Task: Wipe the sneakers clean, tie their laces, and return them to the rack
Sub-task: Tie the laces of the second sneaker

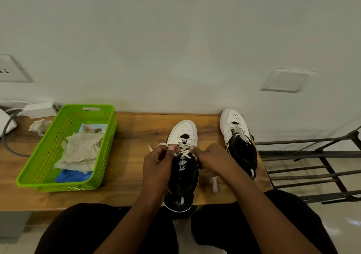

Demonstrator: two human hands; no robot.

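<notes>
A wooden desk [136, 128] stands against the wall. On it, at the left, sits a green perforated basket [48, 156], with a crumpled rag [40, 126] just beyond it. A white-and-black sneaker [183, 134] lies mid-desk, heel overhanging the near edge; a second sneaker [237, 134] lies near the right edge.

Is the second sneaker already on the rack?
No, the second sneaker stands on the wooden table, beside the rack.

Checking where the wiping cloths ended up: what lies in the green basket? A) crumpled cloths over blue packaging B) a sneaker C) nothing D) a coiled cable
A: the green basket holds pale crumpled cloths lying over blue packaging.
</notes>
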